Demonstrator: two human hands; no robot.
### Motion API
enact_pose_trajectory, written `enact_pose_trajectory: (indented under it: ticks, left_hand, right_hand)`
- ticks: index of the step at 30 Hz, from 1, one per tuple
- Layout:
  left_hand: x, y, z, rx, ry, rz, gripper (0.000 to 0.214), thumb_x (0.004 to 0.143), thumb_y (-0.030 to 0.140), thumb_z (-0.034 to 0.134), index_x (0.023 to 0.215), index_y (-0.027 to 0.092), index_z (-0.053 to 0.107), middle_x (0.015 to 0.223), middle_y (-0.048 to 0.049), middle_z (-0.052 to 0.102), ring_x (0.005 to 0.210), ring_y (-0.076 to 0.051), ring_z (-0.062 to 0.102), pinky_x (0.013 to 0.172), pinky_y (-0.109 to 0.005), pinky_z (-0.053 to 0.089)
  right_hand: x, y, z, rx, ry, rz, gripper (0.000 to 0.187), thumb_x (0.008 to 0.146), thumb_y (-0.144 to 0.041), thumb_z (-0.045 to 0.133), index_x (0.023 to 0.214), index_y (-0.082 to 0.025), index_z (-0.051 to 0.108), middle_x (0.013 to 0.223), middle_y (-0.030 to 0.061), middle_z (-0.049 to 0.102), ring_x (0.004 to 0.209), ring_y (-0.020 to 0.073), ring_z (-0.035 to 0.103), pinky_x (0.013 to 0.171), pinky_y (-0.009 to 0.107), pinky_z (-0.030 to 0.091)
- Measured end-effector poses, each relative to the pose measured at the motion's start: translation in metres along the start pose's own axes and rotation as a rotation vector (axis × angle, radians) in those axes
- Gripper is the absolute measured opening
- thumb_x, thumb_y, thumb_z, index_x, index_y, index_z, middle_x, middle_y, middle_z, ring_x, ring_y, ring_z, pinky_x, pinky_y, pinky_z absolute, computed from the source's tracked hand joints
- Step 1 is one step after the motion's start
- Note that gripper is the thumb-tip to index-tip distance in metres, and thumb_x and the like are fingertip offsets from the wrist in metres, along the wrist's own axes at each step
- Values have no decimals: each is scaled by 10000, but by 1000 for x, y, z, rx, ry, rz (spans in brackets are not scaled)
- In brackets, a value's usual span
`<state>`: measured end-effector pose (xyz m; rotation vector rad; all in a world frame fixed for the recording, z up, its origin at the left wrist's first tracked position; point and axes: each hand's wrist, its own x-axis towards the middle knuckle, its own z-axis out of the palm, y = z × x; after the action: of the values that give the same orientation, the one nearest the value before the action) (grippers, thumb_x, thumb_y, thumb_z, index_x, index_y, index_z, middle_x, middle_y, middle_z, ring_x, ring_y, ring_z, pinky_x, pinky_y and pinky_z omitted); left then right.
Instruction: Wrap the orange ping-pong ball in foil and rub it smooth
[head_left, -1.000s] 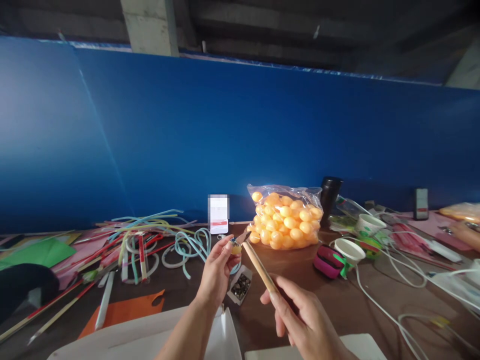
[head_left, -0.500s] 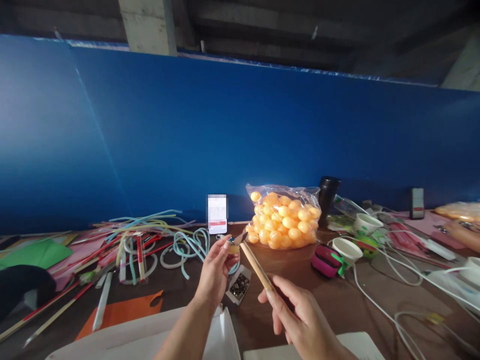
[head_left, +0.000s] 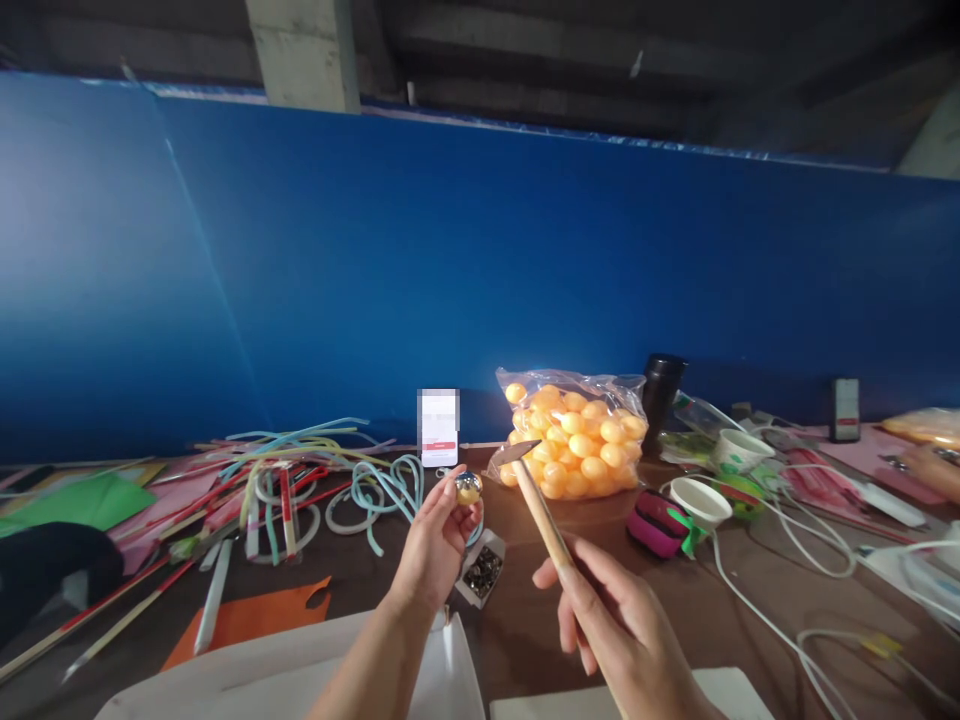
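Observation:
Between the thumb and fingers of my left hand (head_left: 435,535) is a small round shiny ball (head_left: 468,488), silvery on top and golden below. My right hand (head_left: 607,620) grips the light wooden handle (head_left: 546,520) of a hammer. The hammer's narrow dark head (head_left: 516,451) is up and to the right of the ball, apart from it, and shows in front of the bag of orange balls. Just below the left fingers sits a small open box (head_left: 481,572) of little shiny metal pieces, too small to tell exactly.
A clear bag of orange balls (head_left: 577,445) stands ahead, beside a black bottle (head_left: 664,395) and a propped phone (head_left: 439,428). Sticks and tubes (head_left: 292,480) lie left. A white tray (head_left: 300,665) is in front. Paper cups (head_left: 701,500) and white cables (head_left: 750,590) lie right.
The hammer head has moved from against the ball up and to the right, leaving a gap. The ball now shows more of its shiny surface. My left hand keeps hold of it.

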<state>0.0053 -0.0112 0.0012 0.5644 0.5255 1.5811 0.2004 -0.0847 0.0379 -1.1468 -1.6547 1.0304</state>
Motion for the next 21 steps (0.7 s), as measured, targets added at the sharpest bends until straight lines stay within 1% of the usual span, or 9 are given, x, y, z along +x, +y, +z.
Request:
enact_pose_trajectory:
  ticks: [4,8,11,13,15,17,18,19,21]
  left_hand:
    - [0,1,-1,-25,0,-24,383,829,263,657,1199,169,618,957,-78,685,765,-122,640,732,-236,529]
    - [0,1,-1,-40,-5,-22,386,819,248,668,1194,168,625,930,-70,683,759,-124,640,736,-240,534]
    - [0,0,-2,-27,-20,0,394,820,259,671,1200,171,623,953,-70,682,769,-118,637,726,-225,525]
    - [0,-1,-2,5,-15,13,403,821,275,674,1208,175,620,943,-67,682,769,-116,634,724,-223,520]
    - [0,-1,-2,39,5,17,411,812,283,686,1205,182,623,909,-54,680,756,-113,632,724,-226,518]
    - [1,-2,-2,61,26,19,408,800,282,700,1191,188,632,877,-40,677,735,-104,626,722,-219,514]
    - [1,-2,-2,65,30,24,404,797,280,704,1184,189,636,870,-37,676,726,-97,622,719,-214,511]
    - [1,-2,-2,68,29,29,399,796,281,705,1179,190,639,868,-36,676,720,-93,619,716,-209,509]
    - [1,-3,-3,75,22,40,393,801,291,700,1176,188,641,875,-40,676,721,-91,617,711,-203,504]
  right_hand:
    - [-1,-1,4,-17,-8,-23,411,936,-540,457,937,-165,625,490,-31,542,376,94,431,381,191,363]
    - [-2,-3,6,-45,-26,-50,408,949,-517,450,1038,-160,627,482,-34,550,387,104,481,381,189,363]
    - [-1,-2,8,-63,-65,-37,409,953,-508,447,1061,-157,626,495,-34,557,389,104,501,378,186,375]
    - [1,-1,9,-79,-85,-34,406,953,-503,447,1076,-158,623,577,-10,611,392,97,518,379,186,387]
    - [1,0,11,-98,-94,-47,401,950,-497,450,1094,-163,620,722,31,674,408,91,547,398,192,413]
    - [1,1,11,-110,-92,-57,407,948,-500,449,1111,-167,620,830,59,697,426,94,572,415,202,434]
    - [0,1,11,-111,-84,-57,415,947,-505,448,1121,-168,618,831,60,698,426,97,574,411,203,433]
    - [0,1,11,-110,-75,-52,423,948,-508,446,1129,-166,616,783,49,691,418,99,566,400,200,424]
    - [0,2,11,-102,-60,-36,433,953,-512,437,1131,-160,616,632,7,640,394,100,536,371,186,388]
